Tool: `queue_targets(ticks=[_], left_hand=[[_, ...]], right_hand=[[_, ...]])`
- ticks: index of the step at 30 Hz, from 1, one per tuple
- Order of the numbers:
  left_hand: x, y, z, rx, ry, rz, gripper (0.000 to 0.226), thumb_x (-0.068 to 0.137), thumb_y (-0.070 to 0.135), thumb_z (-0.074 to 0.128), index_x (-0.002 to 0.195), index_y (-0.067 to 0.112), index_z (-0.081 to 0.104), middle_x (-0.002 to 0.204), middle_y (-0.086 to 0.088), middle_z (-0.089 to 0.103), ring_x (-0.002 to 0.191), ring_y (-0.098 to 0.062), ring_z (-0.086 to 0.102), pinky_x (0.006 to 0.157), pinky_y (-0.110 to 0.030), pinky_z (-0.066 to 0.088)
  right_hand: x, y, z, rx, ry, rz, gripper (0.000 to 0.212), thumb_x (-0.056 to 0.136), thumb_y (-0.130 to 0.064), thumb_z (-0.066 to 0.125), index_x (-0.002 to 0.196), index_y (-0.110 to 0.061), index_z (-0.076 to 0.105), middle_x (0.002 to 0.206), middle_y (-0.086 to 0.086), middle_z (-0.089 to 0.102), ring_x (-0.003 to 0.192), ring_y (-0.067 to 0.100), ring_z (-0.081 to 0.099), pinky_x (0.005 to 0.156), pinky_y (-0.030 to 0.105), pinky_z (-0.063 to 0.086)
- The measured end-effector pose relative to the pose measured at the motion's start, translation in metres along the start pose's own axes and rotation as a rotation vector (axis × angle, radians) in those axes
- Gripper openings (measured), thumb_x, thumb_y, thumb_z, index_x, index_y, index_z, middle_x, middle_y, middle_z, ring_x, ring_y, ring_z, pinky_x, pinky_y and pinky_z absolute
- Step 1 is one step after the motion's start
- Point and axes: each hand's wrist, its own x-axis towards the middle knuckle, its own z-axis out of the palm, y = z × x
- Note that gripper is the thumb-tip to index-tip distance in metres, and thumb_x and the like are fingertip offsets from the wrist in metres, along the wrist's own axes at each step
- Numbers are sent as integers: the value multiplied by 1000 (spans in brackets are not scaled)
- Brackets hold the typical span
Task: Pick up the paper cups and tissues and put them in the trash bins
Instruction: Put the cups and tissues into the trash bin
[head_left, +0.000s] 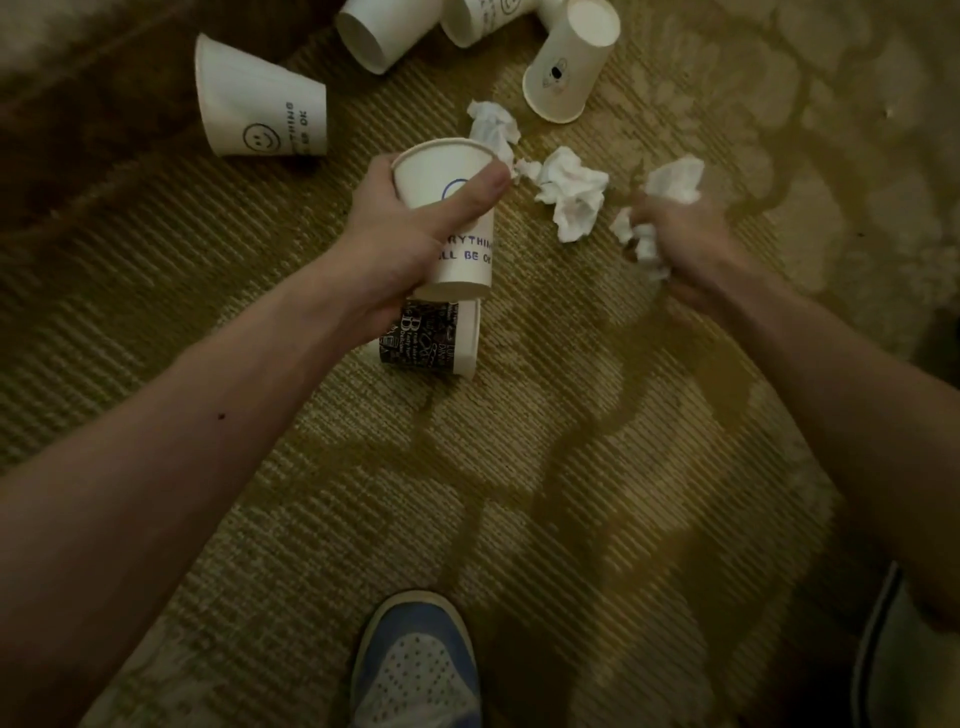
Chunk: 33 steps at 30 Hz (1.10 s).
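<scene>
My left hand closes its grip round a white cup, rim up, above the carpet. My right hand bunches its grip on crumpled tissues, I judge to carry both at once. A loose tissue and a dark cup lie on the floor; no bin shows.

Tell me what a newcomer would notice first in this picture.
First, the left hand at centre, gripping a white cup with printed words. Next, the right hand to its right, clutching crumpled tissue, with loose tissues lying on the carpet close by. Along the top edge, several tipped cups lie scattered.
</scene>
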Motion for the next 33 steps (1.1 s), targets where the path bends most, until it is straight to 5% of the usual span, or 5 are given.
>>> queue_targets(ticks=[5, 10, 22, 26, 33], left_hand=[[2, -3, -4, -30, 13, -7, 89, 51, 41, 87, 126, 18, 45, 111, -7, 64, 83, -17, 74, 67, -36, 60], [4, -1, -7, -33, 35, -21, 84, 54, 41, 87, 124, 19, 46, 110, -7, 65, 82, -16, 74, 67, -35, 59], [4, -2, -8, -52, 34, -17, 83, 52, 40, 86, 122, 17, 46, 107, -7, 65, 76, -14, 73, 63, -32, 58], [5, -1, -11, -51, 23, -27, 88, 51, 40, 85, 125, 18, 44, 108, -7, 65, 76, -15, 74, 63, -32, 58], [6, -3, -17, -76, 44, -44, 73, 64, 34, 85, 123, 19, 45, 108, -7, 64, 75, -14, 74, 62, -31, 58]], right_hand=[[26, -19, 23, -319, -50, -240, 34, 88, -51, 62, 104, -21, 62, 89, -9, 66, 74, 1, 62, 60, 20, 50], [38, -8, 48, -556, -130, -284, 53, 82, -55, 69, 115, -15, 61, 113, 3, 66, 102, 19, 62, 91, 39, 51], [20, 11, 43, -455, 29, -299, 25, 94, -38, 61, 81, -16, 64, 77, -6, 61, 62, 2, 54, 46, 9, 35], [17, -6, 42, -252, 68, -259, 33, 85, -45, 70, 97, -14, 68, 90, -2, 69, 76, 5, 64, 63, 22, 49], [21, -47, 86, -483, -95, -470, 63, 83, -59, 64, 129, -18, 51, 116, -6, 61, 100, 6, 58, 79, 22, 48]])
